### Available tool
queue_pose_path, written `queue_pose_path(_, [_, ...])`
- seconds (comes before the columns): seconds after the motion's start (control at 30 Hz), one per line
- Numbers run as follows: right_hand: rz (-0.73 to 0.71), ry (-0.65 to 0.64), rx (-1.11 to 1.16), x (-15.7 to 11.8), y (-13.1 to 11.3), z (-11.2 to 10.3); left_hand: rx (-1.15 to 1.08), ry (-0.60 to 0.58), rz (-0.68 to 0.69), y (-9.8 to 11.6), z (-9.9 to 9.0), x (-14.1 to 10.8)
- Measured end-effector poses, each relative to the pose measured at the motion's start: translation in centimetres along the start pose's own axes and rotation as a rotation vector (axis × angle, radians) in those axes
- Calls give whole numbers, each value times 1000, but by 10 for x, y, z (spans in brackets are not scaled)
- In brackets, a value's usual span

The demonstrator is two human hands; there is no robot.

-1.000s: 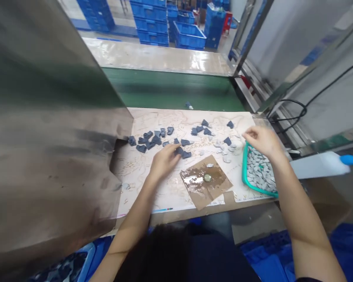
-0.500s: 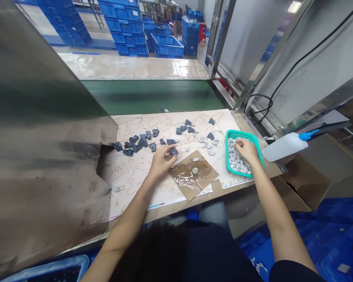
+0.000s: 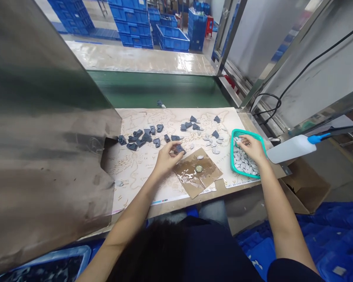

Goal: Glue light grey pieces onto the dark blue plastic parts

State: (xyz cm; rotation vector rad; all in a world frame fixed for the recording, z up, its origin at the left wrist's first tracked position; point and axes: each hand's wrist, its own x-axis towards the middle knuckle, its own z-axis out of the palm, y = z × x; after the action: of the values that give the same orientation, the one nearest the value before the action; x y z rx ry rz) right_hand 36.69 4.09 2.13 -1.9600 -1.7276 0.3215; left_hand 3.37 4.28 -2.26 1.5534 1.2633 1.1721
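Note:
My left hand pinches a dark blue-grey moulded piece at its fingertips, just above the table. A loose cluster of similar dark pieces lies to its left. My right hand is down inside a teal plastic basket, its fingers among the pale grey pieces heaped there. I cannot tell whether those fingers hold one. More pale pieces lie loose beside the basket. Between my hands is a wet brown cardboard sheet with a small round disc on it.
The pieces lie on a map-printed paper table cover. A dark steel panel rises at the left. Behind is a green conveyor belt. A white squeeze bottle stands right, and blue crates are stacked far back.
My right hand has moved from above the basket's edge down into the basket. My left hand has closed on a dark piece. The whole view has shifted as my head turned.

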Motion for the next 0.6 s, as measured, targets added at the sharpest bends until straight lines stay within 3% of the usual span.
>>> queue_pose_path(0.13, [-47,107,350,-24,-20,-4,-27,-30,-2,4,1,-3])
queue_pose_path(0.23, [-75,91,522,-42,-42,-7,-26,-52,0,6,2,-5])
queue_pose_path(0.33, [-123,78,565,-55,-63,-9,-11,-70,7,6,3,-6])
queue_pose_path(0.47, [-184,30,455,-63,-81,-6,-39,-66,-15,2,5,-5])
queue_pose_path(0.6, [-120,-5,565,-68,-91,11,-274,-86,-111,-3,7,-2])
